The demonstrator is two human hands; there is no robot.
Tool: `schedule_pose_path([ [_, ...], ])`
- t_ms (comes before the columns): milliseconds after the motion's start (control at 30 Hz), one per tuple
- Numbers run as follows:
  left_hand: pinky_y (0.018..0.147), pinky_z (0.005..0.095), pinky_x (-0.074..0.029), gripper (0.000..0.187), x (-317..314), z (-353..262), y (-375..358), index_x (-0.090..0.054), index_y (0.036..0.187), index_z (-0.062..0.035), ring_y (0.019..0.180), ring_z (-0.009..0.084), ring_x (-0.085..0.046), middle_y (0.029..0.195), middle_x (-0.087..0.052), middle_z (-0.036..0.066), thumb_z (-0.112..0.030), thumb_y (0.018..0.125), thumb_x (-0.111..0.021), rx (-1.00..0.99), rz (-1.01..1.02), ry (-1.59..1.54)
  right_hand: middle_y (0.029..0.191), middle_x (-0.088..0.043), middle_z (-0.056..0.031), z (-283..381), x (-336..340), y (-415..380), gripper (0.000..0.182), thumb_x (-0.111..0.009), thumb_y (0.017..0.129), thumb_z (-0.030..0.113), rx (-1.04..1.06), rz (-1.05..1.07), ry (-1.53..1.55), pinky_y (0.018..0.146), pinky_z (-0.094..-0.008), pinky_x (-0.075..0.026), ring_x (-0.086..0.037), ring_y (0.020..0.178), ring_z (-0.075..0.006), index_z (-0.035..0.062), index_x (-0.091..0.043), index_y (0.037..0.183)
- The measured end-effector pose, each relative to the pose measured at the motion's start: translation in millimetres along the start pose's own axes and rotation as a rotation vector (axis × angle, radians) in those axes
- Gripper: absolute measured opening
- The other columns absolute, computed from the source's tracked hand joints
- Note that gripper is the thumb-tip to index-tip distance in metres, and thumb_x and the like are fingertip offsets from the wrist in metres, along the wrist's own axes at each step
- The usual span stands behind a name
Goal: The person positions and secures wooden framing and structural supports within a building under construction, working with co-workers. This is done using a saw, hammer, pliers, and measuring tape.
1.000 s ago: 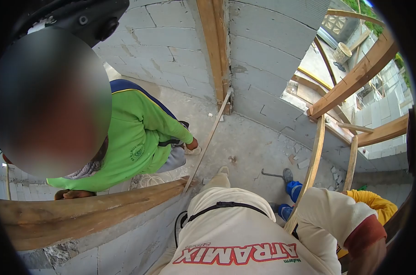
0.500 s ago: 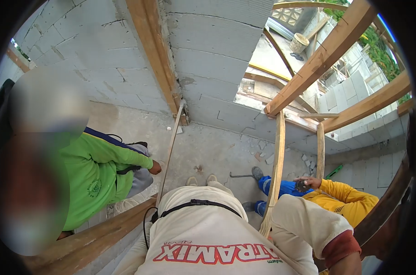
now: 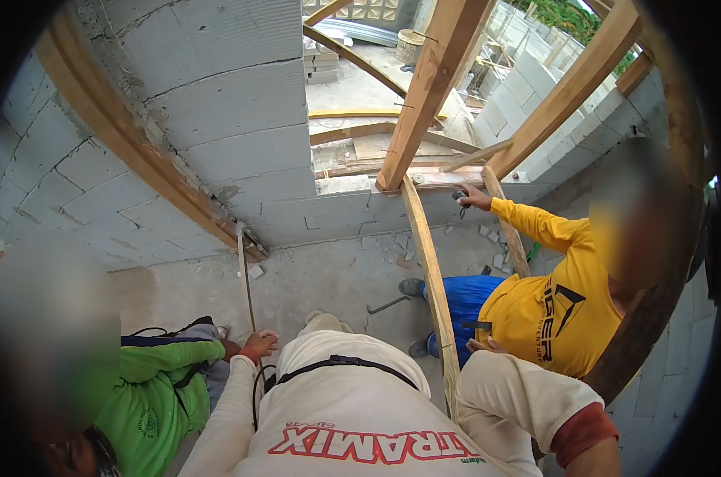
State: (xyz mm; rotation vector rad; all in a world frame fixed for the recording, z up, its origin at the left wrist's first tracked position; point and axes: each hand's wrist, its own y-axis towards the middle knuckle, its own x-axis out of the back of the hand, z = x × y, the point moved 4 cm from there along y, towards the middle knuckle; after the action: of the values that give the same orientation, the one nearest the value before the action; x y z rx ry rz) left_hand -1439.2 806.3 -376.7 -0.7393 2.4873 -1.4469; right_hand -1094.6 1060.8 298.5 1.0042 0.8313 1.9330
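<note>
Here's the left hand (image 3: 262, 343), out past its red cuff, fingers partly extended and loosely bent, right at the thin strip (image 3: 246, 278); whether it grips or merely touches, I can't tell. The strip runs up from that hand to the foot of the brown timber post (image 3: 130, 143) at the wall, its lower end lost around the hand and sleeve. Over on the other side, the right forearm (image 3: 599, 459) slips out at the bottom edge, so the right hand is out of view, its opening and hold impossible to tell. The pale timber (image 3: 429, 270) slants down from the window opening, its lower end hidden by the white sleeve (image 3: 519, 389). In yellow, a co-worker (image 3: 551, 310) has fingers round a small dark object (image 3: 460, 197), too small to name. At left, a person in green (image 3: 158, 397) is partly blurred, and a hooked bar (image 3: 388, 304) lies on the floor (image 3: 352, 270).
</note>
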Motion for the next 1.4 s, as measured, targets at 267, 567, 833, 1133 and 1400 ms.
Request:
schedule_pose_path([
  [267, 0.065, 0.0321, -0.054, 0.03, 17.8, -86.2, 46.7, -0.068, 0.115, -0.0102, 0.083, 0.0189, -0.071, 0.1, -0.071, 0.003, -0.025, 0.089, -0.07, -0.083, 0.099, 0.215, 0.084, -0.066, -0.0127, 17.3, -19.4, 22.9, 0.022, -0.045, 0.098, 0.013, -0.081, -0.001, -0.302, 0.063, -0.0486, -0.058, -0.068, 0.076, -0.0302, 0.0079, -0.064, 0.089],
  [567, 0.065, 0.0336, -0.054, 0.032, 40.4, -93.2, 40.7, -0.068, 0.117, -0.0089, 0.082, 0.0186, -0.068, 0.1, -0.07, 0.005, -0.022, 0.088, -0.071, 0.006, 0.197, 0.258, 0.078, -0.064, -0.0119, -1.8, -11.4, 37.0, 0.022, -0.045, 0.097, 0.013, -0.09, -0.101, -0.404, 0.059, -0.0486, -0.058, -0.067, 0.07, -0.0301, 0.0092, -0.063, 0.085],
  [833, 0.07, 0.0357, -0.057, 0.033, 41.8, -95.6, 41.5, -0.068, 0.118, -0.0065, 0.086, 0.021, -0.069, 0.102, -0.071, 0.007, -0.021, 0.088, -0.071, -0.018, 0.201, 0.277, 0.077, -0.063, -0.0098, -11.6, -5.2, 42.7, 0.022, -0.045, 0.097, 0.014, -0.1, -0.059, -0.43, 0.056, -0.0449, -0.056, -0.066, 0.068, -0.027, 0.0101, -0.062, 0.083],
  [1133, 0.073, 0.0363, -0.058, 0.038, 45.9, -83.2, 52.1, -0.067, 0.12, -0.0069, 0.087, 0.0223, -0.069, 0.103, -0.07, 0.008, -0.025, 0.087, -0.073, -0.033, 0.194, 0.257, 0.072, -0.062, -0.0047, -39.9, 16.2, 51.7, 0.022, -0.052, 0.095, 0.014, -0.109, -0.151, -0.14, 0.055, -0.0397, -0.052, -0.062, 0.062, -0.0221, 0.0087, -0.064, 0.077],
  [1400, 0.076, 0.0302, -0.055, 0.031, 46.6, -73.0, 34.8, -0.074, 0.108, -0.007, 0.083, 0.0179, -0.07, 0.095, -0.074, 0.008, -0.027, 0.085, -0.07, -0.193, 0.115, 0.498, 0.073, -0.063, -0.0063, -75.1, 37.4, 37.7, 0.019, -0.061, 0.093, 0.016, -0.101, -0.238, 0.102, 0.055, -0.0366, -0.052, -0.061, 0.061, -0.0208, 0.0046, -0.066, 0.078],
])
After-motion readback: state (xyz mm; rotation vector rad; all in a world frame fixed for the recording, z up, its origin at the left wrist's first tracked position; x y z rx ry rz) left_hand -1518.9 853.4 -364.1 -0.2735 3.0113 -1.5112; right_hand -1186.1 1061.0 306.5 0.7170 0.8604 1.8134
